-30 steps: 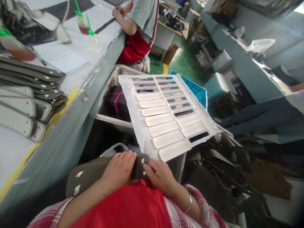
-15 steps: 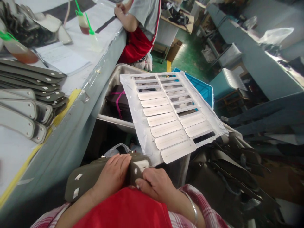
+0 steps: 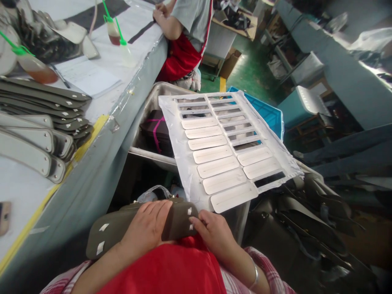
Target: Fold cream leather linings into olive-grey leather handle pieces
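Observation:
A long olive panel point(image 3: 180, 220) with rounded ends lies across my lap, small white tabs near both ends. Metal fittings and a clear plastic loop point(image 3: 157, 188) show just behind it, apparently part of a bag. My left hand point(image 3: 150, 222) is laid over the middle of the panel, its fingers together and reaching to the far edge. At the right end, my right hand point(image 3: 214, 228) pinches the panel's edge beside the white tabs, with thumb against bent fingers. The panel's underside is hidden.
A white slotted rack point(image 3: 220, 147) holding pale rounded strips lies ahead over a bin point(image 3: 137, 149). Stacked olive panels point(image 3: 45, 98), grey strips point(image 3: 24, 151) and green-tipped bottles point(image 3: 36, 69) are on the left table. A co-worker's arm point(image 3: 170, 26) rests at its far end.
The panel's right end, bent up with a whitish patch showing, now lies flatter with its two tabs visible. My right hand has shifted slightly right. The view has shifted a little.

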Motion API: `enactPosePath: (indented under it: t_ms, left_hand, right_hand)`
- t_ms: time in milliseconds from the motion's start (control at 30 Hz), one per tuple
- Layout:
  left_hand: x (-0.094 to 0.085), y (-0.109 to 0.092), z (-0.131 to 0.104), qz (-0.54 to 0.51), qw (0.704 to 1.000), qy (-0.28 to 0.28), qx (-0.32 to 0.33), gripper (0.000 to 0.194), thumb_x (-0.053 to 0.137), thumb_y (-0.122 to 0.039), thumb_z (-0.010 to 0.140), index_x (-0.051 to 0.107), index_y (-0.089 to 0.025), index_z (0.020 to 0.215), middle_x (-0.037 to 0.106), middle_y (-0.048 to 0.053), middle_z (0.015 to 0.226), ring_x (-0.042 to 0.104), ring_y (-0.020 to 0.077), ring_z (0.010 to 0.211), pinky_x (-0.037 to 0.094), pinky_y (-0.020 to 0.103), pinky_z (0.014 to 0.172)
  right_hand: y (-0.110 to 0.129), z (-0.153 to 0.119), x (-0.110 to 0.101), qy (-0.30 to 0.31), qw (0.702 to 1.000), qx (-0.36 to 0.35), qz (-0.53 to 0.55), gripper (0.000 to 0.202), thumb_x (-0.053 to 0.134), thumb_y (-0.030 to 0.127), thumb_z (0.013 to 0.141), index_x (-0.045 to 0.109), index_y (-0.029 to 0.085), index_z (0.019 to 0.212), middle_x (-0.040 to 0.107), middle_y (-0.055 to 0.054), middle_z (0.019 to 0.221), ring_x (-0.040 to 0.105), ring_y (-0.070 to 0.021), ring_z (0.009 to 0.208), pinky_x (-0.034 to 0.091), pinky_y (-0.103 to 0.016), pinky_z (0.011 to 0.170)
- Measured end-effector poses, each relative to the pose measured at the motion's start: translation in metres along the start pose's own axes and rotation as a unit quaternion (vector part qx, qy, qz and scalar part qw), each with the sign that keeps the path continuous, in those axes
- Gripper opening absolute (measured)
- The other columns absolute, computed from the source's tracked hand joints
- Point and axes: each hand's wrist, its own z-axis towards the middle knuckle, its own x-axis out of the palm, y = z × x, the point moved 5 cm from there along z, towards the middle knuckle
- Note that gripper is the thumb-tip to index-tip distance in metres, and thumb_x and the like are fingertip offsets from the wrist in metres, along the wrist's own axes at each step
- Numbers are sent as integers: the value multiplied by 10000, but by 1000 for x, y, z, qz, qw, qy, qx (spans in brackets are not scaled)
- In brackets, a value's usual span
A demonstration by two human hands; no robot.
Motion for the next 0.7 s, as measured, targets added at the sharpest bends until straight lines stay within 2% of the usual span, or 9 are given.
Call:
enactPosePath:
  t_ms: [267, 500, 700]
  left_hand:
    - [0, 0, 10, -5, 998, 49, -29, 708, 528, -654, 699, 539, -66, 1093, 610, 146, 1045, 547, 261, 944, 363, 373, 841]
    - [0, -1, 8, 1, 1000, 13, 2, 657, 573, -595, 700, 528, -65, 1085, 611, 147, 1023, 550, 256, 922, 371, 378, 830]
    - [3, 0, 3, -23, 999, 42, -10, 607, 621, -496, 695, 495, -96, 1135, 588, 141, 1093, 536, 262, 990, 379, 385, 866]
  right_hand:
    - [-4, 7, 2, 2, 1000, 23, -10, 354, 474, 420, 851, 446, 178, 593, 472, 37, 540, 434, -95, 526, 237, -222, 519]
    - [-3, 6, -1, 15, 999, 32, -24, 328, 498, 416, 842, 489, 177, 617, 525, 30, 574, 450, -93, 543, 232, -223, 519]
    - [3, 6, -5, 17, 1000, 8, -20, 311, 523, 382, 832, 502, 170, 606, 520, 31, 561, 428, -80, 527, 219, -216, 508]
